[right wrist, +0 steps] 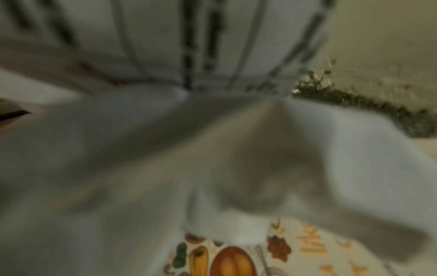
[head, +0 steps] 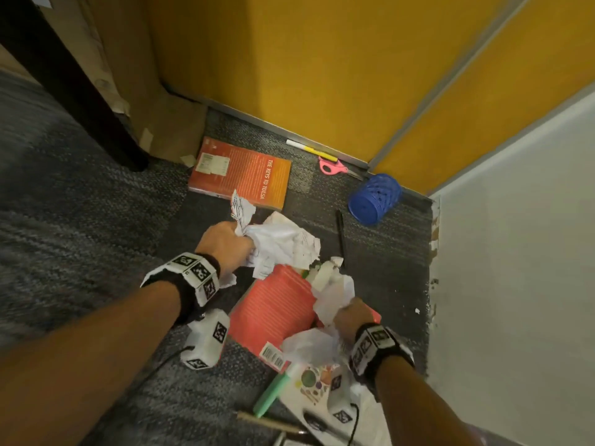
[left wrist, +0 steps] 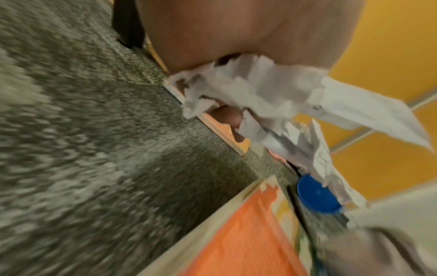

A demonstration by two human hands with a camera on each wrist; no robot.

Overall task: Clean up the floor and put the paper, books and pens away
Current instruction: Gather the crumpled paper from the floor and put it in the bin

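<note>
My left hand grips a bunch of crumpled white paper just above the carpet; the left wrist view shows the same crumpled paper bunched in my fingers. My right hand clutches another crumpled paper wad over a red book. An orange book lies flat further back. A black pen lies beside the papers. A green highlighter lies near my right forearm. The right wrist view is blurred, filled by white paper over a printed sheet.
A blue mesh pen cup lies on its side by the corner. Pink scissors and a yellow-white marker lie along the yellow wall. A cardboard box, dark table leg and white wall border the carpet.
</note>
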